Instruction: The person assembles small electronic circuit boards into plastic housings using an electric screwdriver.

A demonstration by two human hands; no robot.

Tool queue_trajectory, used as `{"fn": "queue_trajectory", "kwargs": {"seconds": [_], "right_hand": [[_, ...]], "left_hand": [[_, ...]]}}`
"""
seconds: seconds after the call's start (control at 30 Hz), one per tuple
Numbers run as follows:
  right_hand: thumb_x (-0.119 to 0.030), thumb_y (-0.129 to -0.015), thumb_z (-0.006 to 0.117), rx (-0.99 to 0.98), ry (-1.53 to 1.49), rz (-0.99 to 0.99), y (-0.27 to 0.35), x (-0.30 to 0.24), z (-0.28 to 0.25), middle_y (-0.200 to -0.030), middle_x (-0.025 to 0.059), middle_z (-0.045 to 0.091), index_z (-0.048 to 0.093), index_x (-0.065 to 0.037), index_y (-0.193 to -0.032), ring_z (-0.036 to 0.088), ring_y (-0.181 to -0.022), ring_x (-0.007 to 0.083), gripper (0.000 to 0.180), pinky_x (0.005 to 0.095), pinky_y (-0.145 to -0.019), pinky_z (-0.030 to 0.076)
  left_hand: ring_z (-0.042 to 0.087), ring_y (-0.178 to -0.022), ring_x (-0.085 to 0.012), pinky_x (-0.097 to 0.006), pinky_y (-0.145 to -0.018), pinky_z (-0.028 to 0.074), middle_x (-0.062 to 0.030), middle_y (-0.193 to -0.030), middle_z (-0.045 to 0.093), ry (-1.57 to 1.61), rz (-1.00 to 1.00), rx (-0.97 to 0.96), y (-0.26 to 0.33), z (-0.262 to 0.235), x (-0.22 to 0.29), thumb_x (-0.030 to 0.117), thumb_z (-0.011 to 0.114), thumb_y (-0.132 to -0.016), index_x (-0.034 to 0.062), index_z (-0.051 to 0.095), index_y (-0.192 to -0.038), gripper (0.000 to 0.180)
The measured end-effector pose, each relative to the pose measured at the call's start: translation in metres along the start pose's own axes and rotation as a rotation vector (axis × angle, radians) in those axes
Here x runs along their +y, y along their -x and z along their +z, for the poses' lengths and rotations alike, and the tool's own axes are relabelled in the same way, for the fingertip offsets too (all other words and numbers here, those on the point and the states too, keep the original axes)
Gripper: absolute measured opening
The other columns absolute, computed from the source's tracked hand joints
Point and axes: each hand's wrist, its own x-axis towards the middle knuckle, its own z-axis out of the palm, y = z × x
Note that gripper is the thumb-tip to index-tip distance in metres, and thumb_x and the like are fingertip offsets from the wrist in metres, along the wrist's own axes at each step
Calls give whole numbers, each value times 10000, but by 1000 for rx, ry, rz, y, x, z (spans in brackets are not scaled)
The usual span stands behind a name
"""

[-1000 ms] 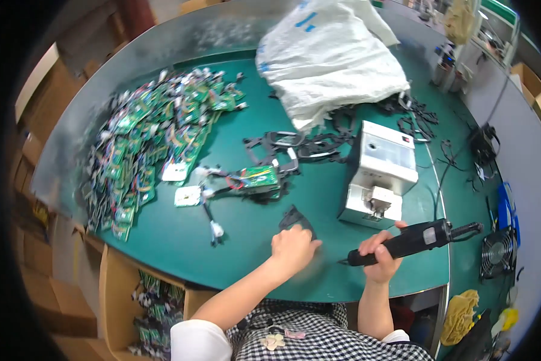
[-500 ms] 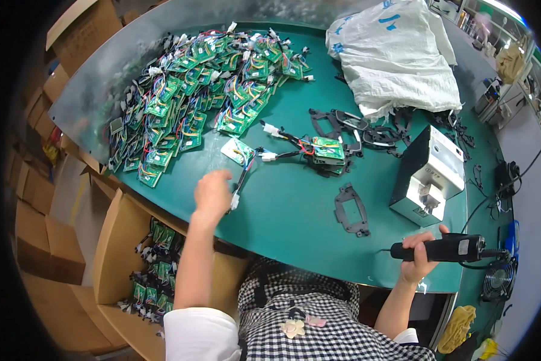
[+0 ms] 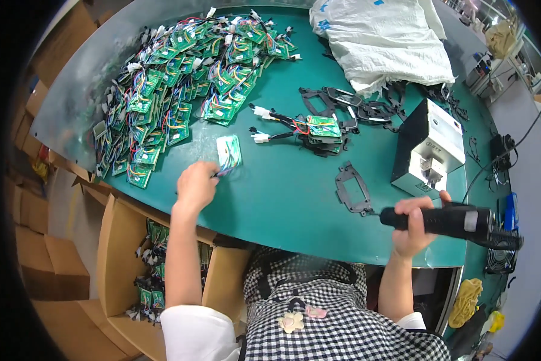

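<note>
Green table [image 3: 294,198] carries circuit boards [image 3: 180,90], white sack [image 3: 384,42].

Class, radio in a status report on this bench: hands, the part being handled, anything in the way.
Left hand gripping small green circuit board by its wires. Right hand shut on black electric screwdriver. Black plastic frame lies between them on green mat.

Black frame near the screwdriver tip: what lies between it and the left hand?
Head view: only bare green table between the black frame and the left hand, which grips a small circuit board.
</note>
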Motion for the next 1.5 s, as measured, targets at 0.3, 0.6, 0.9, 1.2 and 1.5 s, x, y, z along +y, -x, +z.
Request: {"fn": "queue_trajectory", "kwargs": {"seconds": [0.3,0.6,0.9,1.2,1.5], "right_hand": [[76,-686,615,-285,-79,300,7,14,20,-688,32,564,350,44,-1177,511,-550,85,560,209,-548,422],[-39,-730,588,-87,-257,125,-29,-18,-62,-653,94,525,266,0,-1258,529,-568,184,620,325,-565,460],[18,-735,557,116,16,-235,-109,-18,-71,-669,88,554,186,52,-1284,555,-573,157,663,276,-615,481],[-15,-654,619,-387,10,-28,-122,4,-84,-640,29,552,431,82,-1093,486,-535,81,488,197,-532,376],[-23,-735,590,37,-136,104,-93,-3,-71,-606,79,527,246,56,-1281,540,-502,169,650,299,-521,476]], "left_hand": [[522,-936,-322,-434,-816,416,-160,-959,578,-204,-142,163,10,5,42,536,686,-644,-7,580,-975,644],[537,-833,-335,-433,-735,427,-157,-842,580,-85,85,40,-10,10,58,240,739,-610,13,540,-887,410],[478,-927,-318,-403,-865,368,-139,-974,510,-86,321,-106,-1,11,94,97,678,-613,-2,525,-1074,496],[491,-906,-314,-394,-804,404,-128,-949,501,-16,290,-17,2,24,103,76,734,-620,-8,532,-1037,471],[493,-877,-308,-389,-750,412,-135,-958,502,403,618,69,50,41,194,120,765,-582,17,563,-1081,549]]}}
